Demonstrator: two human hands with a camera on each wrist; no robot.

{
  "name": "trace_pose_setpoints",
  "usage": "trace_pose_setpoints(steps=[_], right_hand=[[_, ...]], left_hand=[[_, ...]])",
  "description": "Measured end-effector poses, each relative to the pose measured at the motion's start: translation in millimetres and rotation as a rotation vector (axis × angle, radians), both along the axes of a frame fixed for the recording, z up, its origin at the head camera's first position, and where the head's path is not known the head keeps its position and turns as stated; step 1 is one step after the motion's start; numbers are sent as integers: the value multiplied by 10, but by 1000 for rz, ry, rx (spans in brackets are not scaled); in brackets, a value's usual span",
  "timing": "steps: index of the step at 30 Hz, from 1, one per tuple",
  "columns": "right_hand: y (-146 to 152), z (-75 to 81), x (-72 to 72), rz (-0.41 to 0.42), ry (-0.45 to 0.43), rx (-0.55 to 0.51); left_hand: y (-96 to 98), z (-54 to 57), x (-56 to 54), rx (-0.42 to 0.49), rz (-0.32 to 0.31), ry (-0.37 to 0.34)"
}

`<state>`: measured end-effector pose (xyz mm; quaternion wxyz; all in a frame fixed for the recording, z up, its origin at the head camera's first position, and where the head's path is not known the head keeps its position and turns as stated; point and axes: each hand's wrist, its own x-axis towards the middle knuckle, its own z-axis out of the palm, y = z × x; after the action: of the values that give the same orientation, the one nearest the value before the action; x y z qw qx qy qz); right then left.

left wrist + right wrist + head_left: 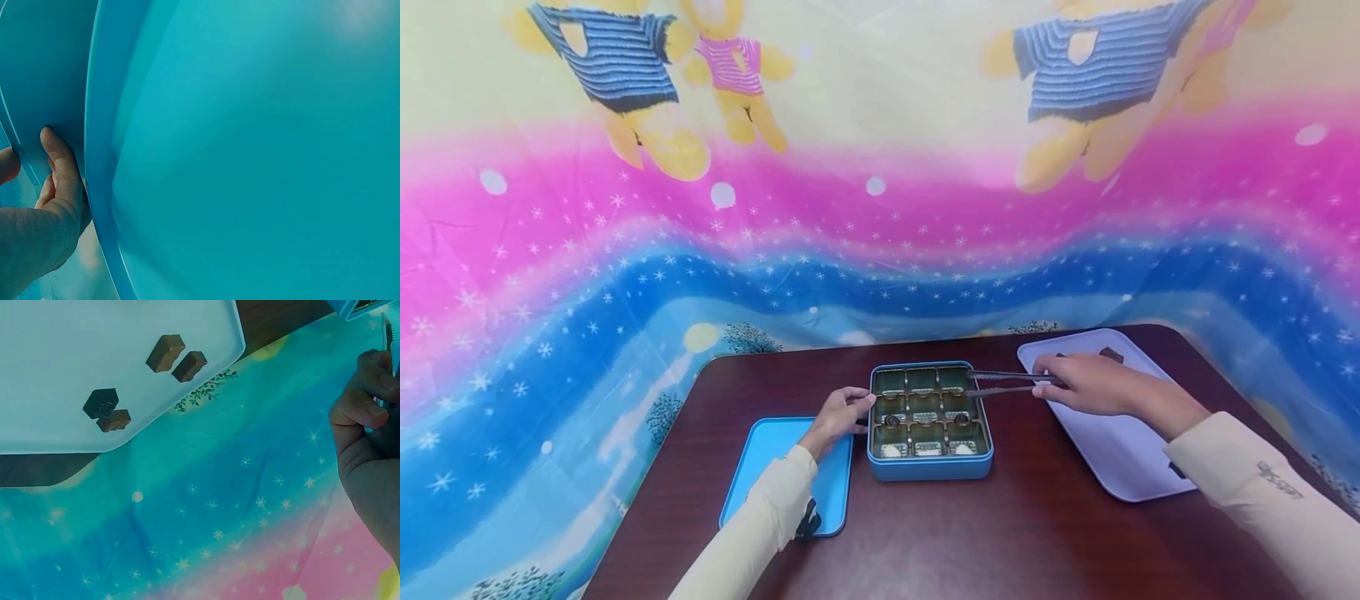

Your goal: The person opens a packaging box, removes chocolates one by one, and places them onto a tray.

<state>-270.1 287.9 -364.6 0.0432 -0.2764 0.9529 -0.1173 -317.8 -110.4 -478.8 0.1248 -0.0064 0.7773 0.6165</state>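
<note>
A blue tin box (930, 469) with a golden divided insert stands mid-table. Small dark round pieces (891, 420) show in its left and right middle-row compartments. My left hand (838, 414) grips the tin's left rim, some fingers lying along the outer wall in the left wrist view. In my right hand (1086, 383) is a pair of metal tongs (1011, 377), pointing left. Their two arms stand apart, tips over the tin's right rim, and no piece shows between them. The right wrist view catches my fingers round the tongs at its right edge.
Right of the tin lies a pale lilac tray (1120, 467) bearing several brown chocolate pieces (165, 353) near one end. A blue lid (767, 467) lies on the left, partly under my left forearm. A printed cloth (880, 225) hangs behind the dark table (925, 542).
</note>
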Motion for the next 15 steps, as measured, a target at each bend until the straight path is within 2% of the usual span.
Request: trace_pose_setpoints(steps=[9,15], right_hand=[[-89,-15,-113,51,2,96],[-213,72,-182,95,-2,184]], left_hand=[[4,-5,-4,0,5,-2],[2,-22,-12,-1,4,2]])
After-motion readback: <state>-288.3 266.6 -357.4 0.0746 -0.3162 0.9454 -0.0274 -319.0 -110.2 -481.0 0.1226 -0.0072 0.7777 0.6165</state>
